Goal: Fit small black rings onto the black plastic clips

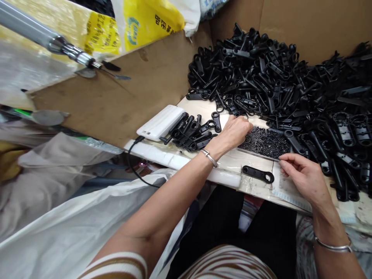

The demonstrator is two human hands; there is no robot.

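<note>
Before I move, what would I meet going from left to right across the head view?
Grey power tool, white device with a cable, left hand, small black pieces, right hand.

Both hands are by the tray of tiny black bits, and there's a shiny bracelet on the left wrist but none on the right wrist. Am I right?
Not quite: the right wrist has a shiny bracelet too, as the head view shows. The left hand and right hand are by the tray, and the left wrist has its bracelet.
</note>
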